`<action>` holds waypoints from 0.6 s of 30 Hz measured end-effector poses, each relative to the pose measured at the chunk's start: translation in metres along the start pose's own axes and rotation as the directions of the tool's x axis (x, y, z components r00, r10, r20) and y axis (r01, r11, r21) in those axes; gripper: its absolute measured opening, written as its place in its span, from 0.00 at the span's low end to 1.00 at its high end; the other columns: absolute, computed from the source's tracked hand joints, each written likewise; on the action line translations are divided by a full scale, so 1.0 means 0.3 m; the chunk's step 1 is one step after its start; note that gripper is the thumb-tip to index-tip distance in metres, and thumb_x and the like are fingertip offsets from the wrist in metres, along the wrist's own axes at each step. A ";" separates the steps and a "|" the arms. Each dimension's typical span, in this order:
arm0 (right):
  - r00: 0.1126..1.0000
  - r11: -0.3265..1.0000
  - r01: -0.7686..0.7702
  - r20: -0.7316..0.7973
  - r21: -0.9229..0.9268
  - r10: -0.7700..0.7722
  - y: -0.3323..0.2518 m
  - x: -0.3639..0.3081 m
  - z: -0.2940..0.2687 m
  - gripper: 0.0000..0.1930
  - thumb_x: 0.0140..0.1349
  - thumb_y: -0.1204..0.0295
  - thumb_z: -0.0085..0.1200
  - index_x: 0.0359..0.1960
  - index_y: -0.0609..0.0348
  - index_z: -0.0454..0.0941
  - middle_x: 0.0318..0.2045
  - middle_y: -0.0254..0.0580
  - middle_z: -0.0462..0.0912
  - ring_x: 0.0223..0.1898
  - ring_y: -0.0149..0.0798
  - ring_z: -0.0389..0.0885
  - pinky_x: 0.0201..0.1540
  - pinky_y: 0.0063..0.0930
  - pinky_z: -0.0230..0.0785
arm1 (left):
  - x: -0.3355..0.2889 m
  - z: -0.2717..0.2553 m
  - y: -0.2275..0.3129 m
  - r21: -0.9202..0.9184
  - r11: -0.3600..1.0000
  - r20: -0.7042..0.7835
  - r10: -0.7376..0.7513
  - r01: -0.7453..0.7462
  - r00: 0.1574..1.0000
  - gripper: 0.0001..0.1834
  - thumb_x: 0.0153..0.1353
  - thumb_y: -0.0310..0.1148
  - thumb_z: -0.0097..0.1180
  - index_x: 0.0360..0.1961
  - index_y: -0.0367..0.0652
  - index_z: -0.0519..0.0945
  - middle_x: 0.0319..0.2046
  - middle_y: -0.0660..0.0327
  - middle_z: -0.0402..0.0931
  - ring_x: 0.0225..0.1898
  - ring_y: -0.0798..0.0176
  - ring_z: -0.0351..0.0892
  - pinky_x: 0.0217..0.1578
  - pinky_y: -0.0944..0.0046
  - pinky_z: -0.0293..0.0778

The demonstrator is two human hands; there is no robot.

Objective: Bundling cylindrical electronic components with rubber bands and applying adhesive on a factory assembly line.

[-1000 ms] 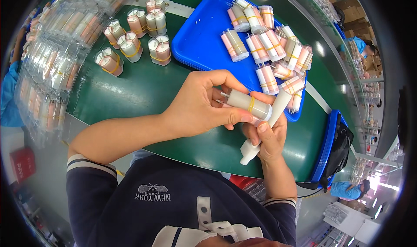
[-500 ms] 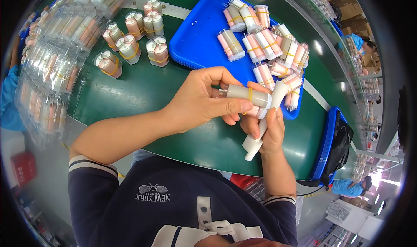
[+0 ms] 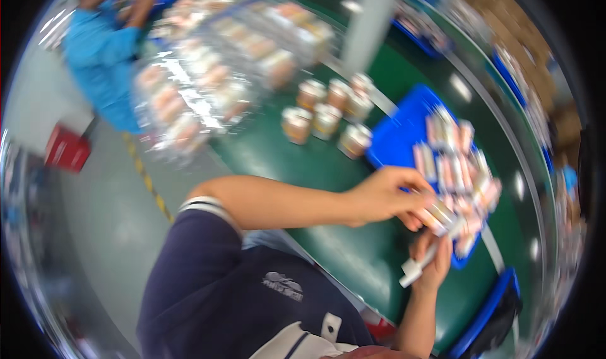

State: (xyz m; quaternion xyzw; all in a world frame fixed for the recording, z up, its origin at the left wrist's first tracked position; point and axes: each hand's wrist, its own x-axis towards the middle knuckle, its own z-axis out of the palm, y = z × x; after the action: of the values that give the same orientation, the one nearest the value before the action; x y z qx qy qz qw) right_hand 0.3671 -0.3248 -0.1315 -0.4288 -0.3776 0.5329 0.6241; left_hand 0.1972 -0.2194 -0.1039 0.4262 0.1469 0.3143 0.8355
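Your left hand (image 3: 385, 198), fingers curled and thumb closed in, pinched the candle bundle (image 3: 440, 212) by its left end; the bundle sloped down to the right, beyond your fingertips, over the near side of the blue tray (image 3: 396, 138). Your right hand (image 3: 435, 265), just below, gripped a white elongated implement (image 3: 416, 269) between thumb and fingers — its blocky end projected at lower left, its other end reached up beside the bundle's far end. Whether the two touched could not be told.

Motion blur softened the whole view: the bundle's band and wicks were indistinct, and your left fingers covered its near end. Part of the implement was hidden within your right grip. The loose bundles (image 3: 456, 169) in the tray ran together — their separate outlines hard to make out — and your right forearm was cut off at the lower edge.
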 end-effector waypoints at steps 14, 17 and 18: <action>0.977 0.900 0.215 0.078 -0.380 -0.200 0.054 0.051 -0.010 0.18 0.61 0.64 0.43 0.45 0.68 0.66 0.12 0.31 0.62 0.15 0.21 0.57 0.18 0.13 0.44 | -0.504 -0.436 0.751 0.794 0.446 -0.365 0.893 -0.412 0.264 0.15 0.53 0.30 0.56 0.41 0.35 0.72 0.34 0.57 0.76 0.36 0.65 0.77 0.39 0.68 0.73; 0.957 0.810 0.284 0.110 -0.513 -0.267 0.082 0.052 -0.045 0.16 0.59 0.65 0.45 0.41 0.68 0.68 0.13 0.33 0.64 0.14 0.23 0.59 0.18 0.14 0.47 | -0.716 -0.660 0.888 0.763 0.503 -0.535 0.844 -0.405 0.040 0.13 0.52 0.33 0.58 0.37 0.36 0.75 0.27 0.62 0.76 0.25 0.71 0.73 0.25 0.75 0.67; 0.989 0.842 0.143 0.041 -0.520 -0.142 0.035 0.030 0.019 0.18 0.59 0.65 0.50 0.44 0.67 0.70 0.17 0.36 0.70 0.13 0.21 0.56 0.16 0.15 0.47 | -0.786 -0.739 0.903 0.757 0.546 -0.582 0.813 -0.359 0.007 0.12 0.52 0.33 0.57 0.35 0.37 0.75 0.27 0.62 0.75 0.25 0.72 0.71 0.24 0.75 0.65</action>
State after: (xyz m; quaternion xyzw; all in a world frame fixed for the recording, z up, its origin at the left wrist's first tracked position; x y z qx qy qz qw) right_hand 0.3595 -0.3145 -0.1392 -0.5522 -0.5391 0.3630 0.5222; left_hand -0.2039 -0.1164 -0.0227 0.3480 0.4460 0.7813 0.2638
